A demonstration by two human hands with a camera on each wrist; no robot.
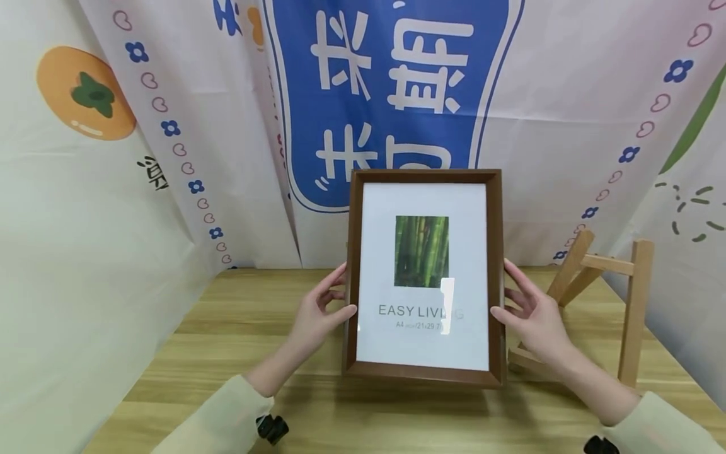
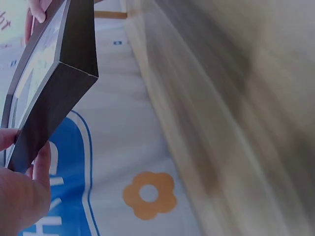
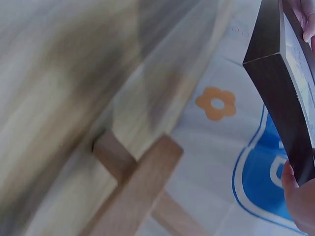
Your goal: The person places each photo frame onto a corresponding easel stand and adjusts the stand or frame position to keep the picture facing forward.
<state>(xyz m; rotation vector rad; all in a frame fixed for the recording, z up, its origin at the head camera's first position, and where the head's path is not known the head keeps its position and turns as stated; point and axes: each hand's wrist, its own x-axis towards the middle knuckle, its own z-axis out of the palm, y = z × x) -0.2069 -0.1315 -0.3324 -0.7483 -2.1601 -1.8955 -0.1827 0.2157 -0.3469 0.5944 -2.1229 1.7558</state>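
Observation:
A brown picture frame (image 1: pixel 422 372) stands nearly upright in the head view, its front facing me. Behind its glass is a white sheet with a green bamboo picture and the words "EASY LIVING". My left hand (image 1: pixel 320 318) grips the left side, thumb on the front edge and fingers behind. On the opposite side my right hand (image 1: pixel 535 325) holds it the same way. Both wrist views show space between the frame's lower edge (image 2: pixel 74 73) and the table. Just beyond my right hand stands a wooden easel (image 1: pixel 632 315), partly hidden by that hand and arm.
The wood-grain table (image 1: pixel 227 353) reaches back to a printed cloth (image 1: pixel 567 126) hanging behind it, with more cloth along both sides. In the right wrist view, the easel's legs (image 3: pixel 138 187) come close to the camera. A bright reflection crosses the glass.

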